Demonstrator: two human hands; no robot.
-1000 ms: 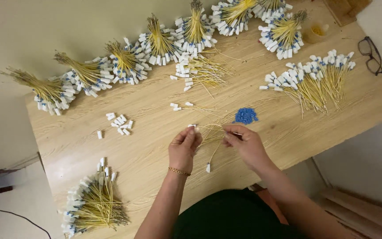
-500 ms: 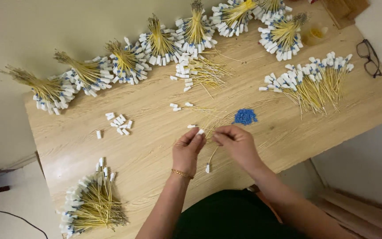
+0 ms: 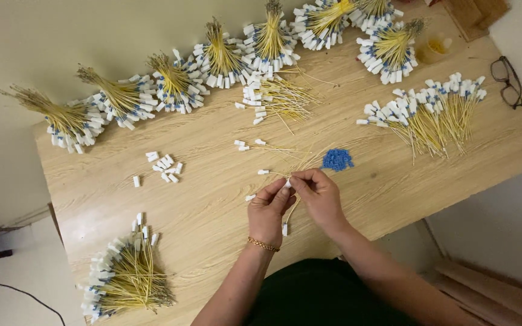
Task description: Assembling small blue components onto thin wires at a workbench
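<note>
Pinching together over the middle of the pale wooden tabletop (image 3: 212,199), the left hand (image 3: 268,211) and the right hand (image 3: 318,196) meet fingertip to fingertip around a small white plastic connector (image 3: 287,183). Both hands are nearly closed, thumbs and forefingers pressed on that piece; whether the right hand also grips a separate part I cannot tell. From the connector a thin yellow wire (image 3: 292,211) runs down and slightly left between the hands, its long axis close to vertical in the view, ending in a second white cap (image 3: 284,229) lying on the tabletop near the left wrist.

Just beyond the fingers lie a few loose yellow wires with white ends (image 3: 273,151), and beside them, to the right, a small heap of blue plastic bits (image 3: 337,159). To the left sits a scatter of loose white connectors (image 3: 163,166).

Judging by what lies about, much is finished: tied bundles of capped yellow wires (image 3: 225,57) line the far edge, a fanned batch (image 3: 430,115) rests at right, and another bundle (image 3: 125,278) sits at the near left corner. What remains appears to be the loose wires and white connectors. A pair of dark-framed glasses (image 3: 507,78) lies at the far right.
</note>
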